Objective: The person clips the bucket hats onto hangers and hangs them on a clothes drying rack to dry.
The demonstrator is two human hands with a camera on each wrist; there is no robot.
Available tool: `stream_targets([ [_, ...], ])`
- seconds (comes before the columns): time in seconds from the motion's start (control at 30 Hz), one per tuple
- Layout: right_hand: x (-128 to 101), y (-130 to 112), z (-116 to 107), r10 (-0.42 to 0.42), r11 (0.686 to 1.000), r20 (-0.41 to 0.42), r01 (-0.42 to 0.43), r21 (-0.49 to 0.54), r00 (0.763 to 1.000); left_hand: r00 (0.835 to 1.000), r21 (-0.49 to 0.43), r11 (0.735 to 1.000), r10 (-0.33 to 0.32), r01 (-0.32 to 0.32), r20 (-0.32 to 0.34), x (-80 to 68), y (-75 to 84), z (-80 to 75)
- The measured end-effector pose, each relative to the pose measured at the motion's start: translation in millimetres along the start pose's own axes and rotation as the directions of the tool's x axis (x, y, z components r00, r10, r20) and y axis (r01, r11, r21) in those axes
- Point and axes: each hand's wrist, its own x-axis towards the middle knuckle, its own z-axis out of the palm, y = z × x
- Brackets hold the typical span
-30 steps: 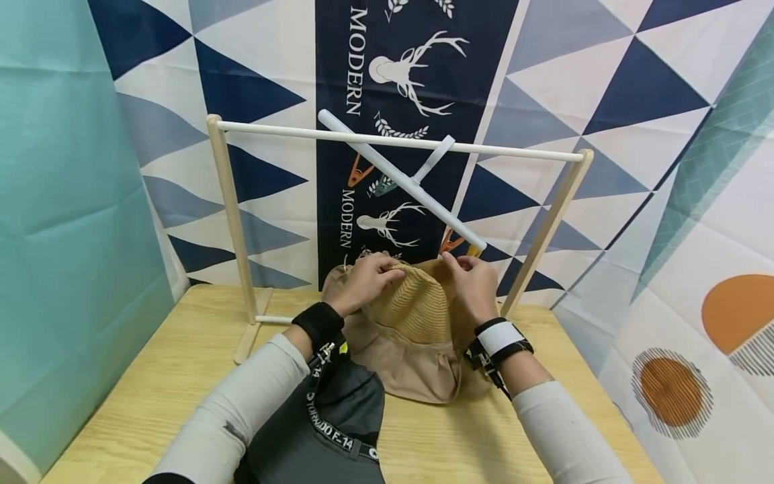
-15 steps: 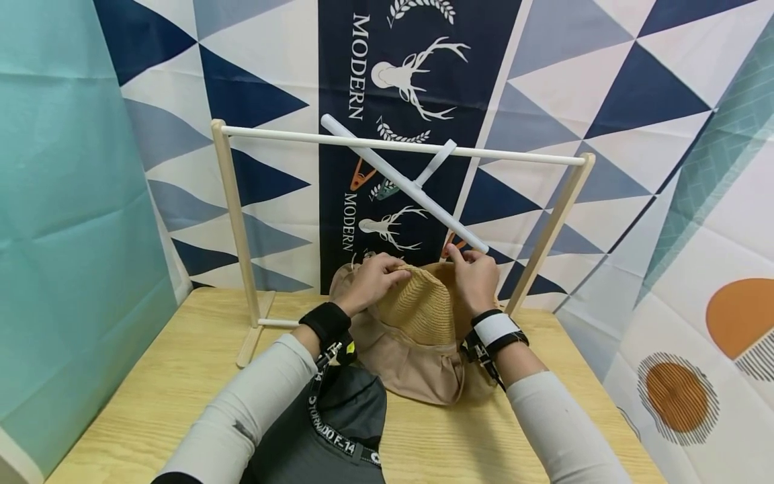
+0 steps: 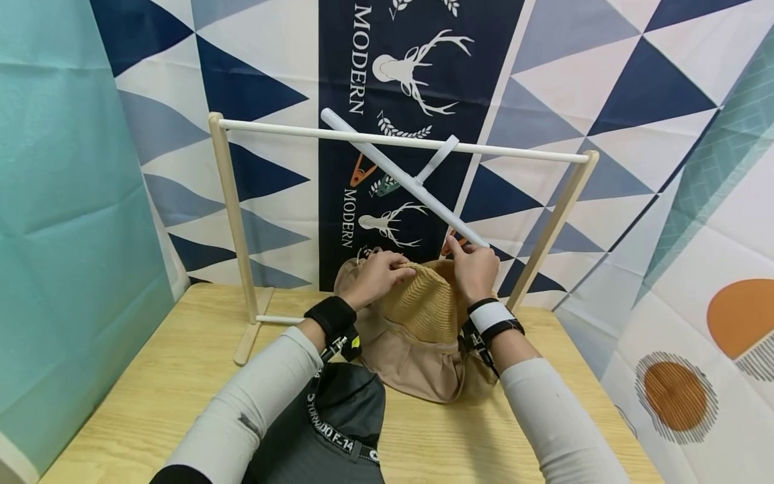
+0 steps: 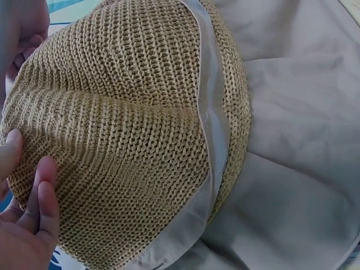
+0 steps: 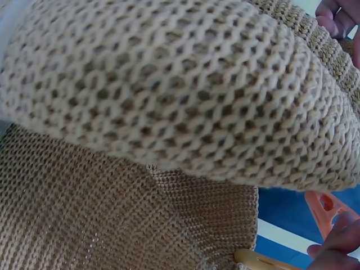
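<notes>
A tan knitted hat [image 3: 423, 302] with a beige cloth brim [image 3: 417, 366] stands on the table below a tilted white clip hanger [image 3: 417, 185]. My left hand [image 3: 381, 275] pinches the top of its crown; the left wrist view shows thumb and fingers [image 4: 46, 199] at the knit. At the hanger's low right end, my right hand [image 3: 476, 272] pinches an orange clip [image 5: 326, 211], partly hidden by the fingers. Beside it, a yellow clip [image 5: 261, 260] sits at the edge of a rear fold of tan knit [image 5: 101, 208].
The hanger hooks over the white rail of a wooden-legged rack [image 3: 232, 222]. Another orange clip [image 3: 361, 171] and a green clip [image 3: 387, 186] hang from its higher part. A dark grey hat [image 3: 326, 430] with a lettered band lies in front on the wooden table [image 3: 151, 396].
My right hand has moved slightly up from the hat's edge to the orange clip, covering the yellow one in the head view. My left hand keeps its pinch, shifting slightly right with the crown.
</notes>
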Motion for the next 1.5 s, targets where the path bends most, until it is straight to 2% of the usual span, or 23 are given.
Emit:
stream_targets([
  [0.17, 3.6, -0.4, 3.8, 0.013, 1.0, -0.031, -0.013, 0.006, 0.999, 1.0, 0.002, 1.0, -0.023, 0.023, 0.01, 0.9, 3.5, -0.2],
  [0.3, 4.7, 0.7, 8.1, 0.04, 0.999, -0.06, -0.038, 0.029, 0.997, 1.0, 0.058, 0.998, -0.012, 0.011, 0.007, 1.3, 4.6, 1.8],
  [0.5, 3.7, -2.9, 14.1, 0.12, 0.985, -0.086, -0.108, 0.135, 0.989, 1.0, 0.116, 0.993, -0.021, 0.021, -0.005, 0.5, 1.1, 5.8],
  [0.67, 2.5, -9.7, 17.3, 0.175, 0.964, -0.085, -0.153, 0.219, 0.981, 0.999, 0.091, 0.995, -0.031, 0.032, -0.009, -0.9, -1.2, 6.2],
  [0.83, 4.7, -10.1, 18.5, 0.194, 0.952, -0.097, -0.164, 0.26, 0.976, 0.998, -0.015, 0.999, -0.047, 0.047, 0.029, -1.8, -0.4, 5.0],
  [0.97, 6.9, -8.3, 16.8, 0.15, 0.966, -0.122, -0.118, 0.231, 0.981, 0.997, -0.062, 0.997, -0.046, 0.05, 0.059, -1.4, 1.7, 3.4],
  [1.23, 9.2, -7.8, 10.1, 0.113, 0.982, -0.092, -0.097, 0.159, 0.989, 0.996, 0.001, 0.999, -0.034, 0.034, 0.085, -0.6, 0.8, 3.6],
  [1.5, 6.2, -3.0, 8.2, 0.069, 0.992, -0.094, -0.058, 0.114, 0.993, 0.999, 0.016, 1.0, -0.01, 0.009, 0.045, -2.7, -3.5, 6.3],
])
